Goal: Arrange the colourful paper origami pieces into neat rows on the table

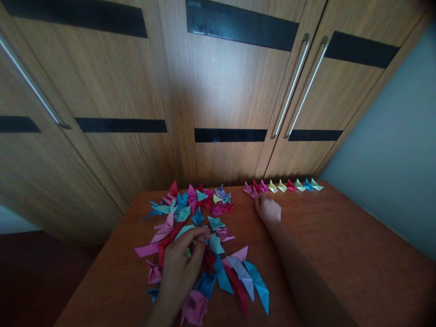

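Folded paper pieces in pink, red, blue, mint and lilac lie in a loose pile on the left half of the wooden table (327, 245). Over the middle of this pile is my left hand (185, 256), its thumb and fingertips drawn together; whatever they hold is too small to make out. My right hand (269, 210) is at the left end of a row of small paper boats along the back edge, its fingers closed at a pink paper boat (254, 192). A yellow boat (272, 186) and a blue boat (308, 184) stand farther along the row.
Behind the table rises a wooden wardrobe (225, 91) with dark strips and metal handles. A pale wall (391, 159) runs along the right side. Long blue, lilac and red folded strips lie near the front of the pile, between my forearms.
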Tool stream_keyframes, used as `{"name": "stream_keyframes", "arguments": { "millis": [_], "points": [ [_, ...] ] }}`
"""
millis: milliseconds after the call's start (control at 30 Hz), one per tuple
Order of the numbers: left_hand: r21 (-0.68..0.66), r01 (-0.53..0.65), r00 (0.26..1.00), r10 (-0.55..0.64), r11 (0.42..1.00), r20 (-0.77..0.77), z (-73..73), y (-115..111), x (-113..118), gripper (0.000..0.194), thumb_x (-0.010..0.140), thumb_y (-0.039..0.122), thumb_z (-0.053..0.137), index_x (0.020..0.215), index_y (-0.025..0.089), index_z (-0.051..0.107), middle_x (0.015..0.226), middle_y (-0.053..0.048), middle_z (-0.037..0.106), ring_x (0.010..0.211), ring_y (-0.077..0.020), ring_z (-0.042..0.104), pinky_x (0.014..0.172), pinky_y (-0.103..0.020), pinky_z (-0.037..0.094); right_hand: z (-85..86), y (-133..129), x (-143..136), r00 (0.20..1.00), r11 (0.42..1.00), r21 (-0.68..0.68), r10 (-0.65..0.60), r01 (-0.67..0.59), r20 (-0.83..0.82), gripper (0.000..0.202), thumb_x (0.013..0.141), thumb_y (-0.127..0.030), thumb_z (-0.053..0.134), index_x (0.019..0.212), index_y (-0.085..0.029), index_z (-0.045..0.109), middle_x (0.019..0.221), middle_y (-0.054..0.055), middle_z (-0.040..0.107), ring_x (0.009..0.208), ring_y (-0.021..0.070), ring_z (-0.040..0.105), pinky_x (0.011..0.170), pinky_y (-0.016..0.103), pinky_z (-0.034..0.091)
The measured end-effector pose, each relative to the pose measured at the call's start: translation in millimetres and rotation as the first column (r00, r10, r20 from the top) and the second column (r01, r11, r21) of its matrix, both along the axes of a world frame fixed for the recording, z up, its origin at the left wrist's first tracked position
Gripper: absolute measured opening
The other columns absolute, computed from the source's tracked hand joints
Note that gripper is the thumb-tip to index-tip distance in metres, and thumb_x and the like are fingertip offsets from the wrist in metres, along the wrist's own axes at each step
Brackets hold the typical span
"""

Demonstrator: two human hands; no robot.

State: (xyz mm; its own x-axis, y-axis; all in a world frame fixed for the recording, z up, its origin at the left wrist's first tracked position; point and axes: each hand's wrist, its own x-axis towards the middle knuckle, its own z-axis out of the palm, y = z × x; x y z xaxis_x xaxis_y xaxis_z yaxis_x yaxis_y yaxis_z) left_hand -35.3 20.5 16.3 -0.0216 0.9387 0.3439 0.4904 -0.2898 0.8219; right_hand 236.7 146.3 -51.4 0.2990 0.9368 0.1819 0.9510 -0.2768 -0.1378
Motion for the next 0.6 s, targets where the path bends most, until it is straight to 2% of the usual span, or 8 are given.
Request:
{"name": "stream_keyframes", "arguments": {
  "millis": [600],
  "points": [
    [0.002, 0.022, 0.999, -0.022, 1.000, -0.026, -1.8, -0.1, -1.3, 0.018, 0.085, 0.026, 0.051, 0.091, 0.023, 0.068, 0.084, 0.000, 0.073, 0.079, -0.0179, 0.067, 0.072, -0.027, 0.051, 0.6, 2.6, 0.1, 0.998, 0.997, -0.057, -0.060, 0.058, -0.031, 0.037, 0.093, -0.042, 0.036, 0.112, -0.020, 0.059, 0.095, 0.012, 0.066, 0.084, 0.0241, 0.065, 0.073, 0.035, 0.046]
  ]
}}
